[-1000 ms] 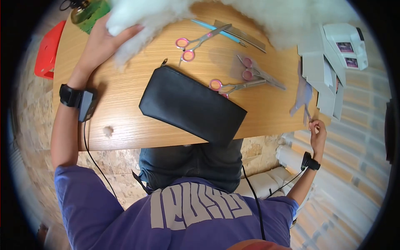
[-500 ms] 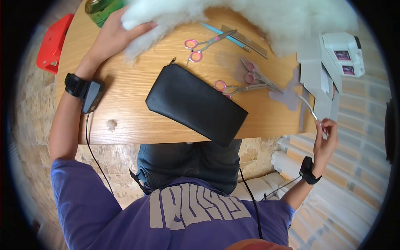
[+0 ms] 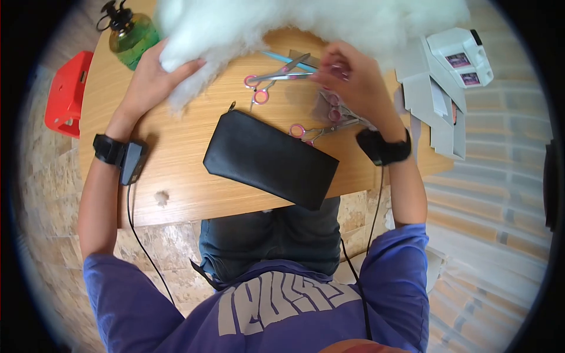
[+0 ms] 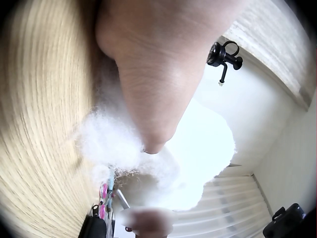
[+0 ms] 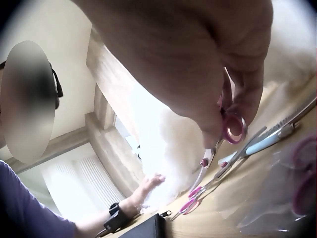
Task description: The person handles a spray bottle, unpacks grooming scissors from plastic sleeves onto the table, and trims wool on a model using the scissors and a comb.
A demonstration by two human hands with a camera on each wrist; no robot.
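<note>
The left hand [image 3: 154, 82] lies on the edge of a fluffy white mass [image 3: 212, 29], thumb stretched over the fur; in the left wrist view the thumb presses into white fur [image 4: 111, 141]. The right hand [image 3: 356, 82] holds pink-ringed scissors, their blades [image 3: 273, 77] pointing left above the table. In the right wrist view its fingers are in and around the pink ring [image 5: 234, 128]. Beneath lie another pair of scissors [image 3: 261, 96], a blue-handled tool [image 3: 276, 56] and a partly hidden comb. More scissors [image 3: 312, 132] lie behind the black pouch [image 3: 268, 156].
A green spray bottle [image 3: 134, 44] stands at the back left, with a red stool [image 3: 67, 94] beyond the table. On the right are a grey box [image 3: 421, 94] and a white jug [image 3: 460, 57]. A small fur tuft [image 3: 161, 197] sits near the front edge.
The right hand has come from the table's right edge to the middle, carrying the scissors over the others. The left hand has stayed on the white fur.
</note>
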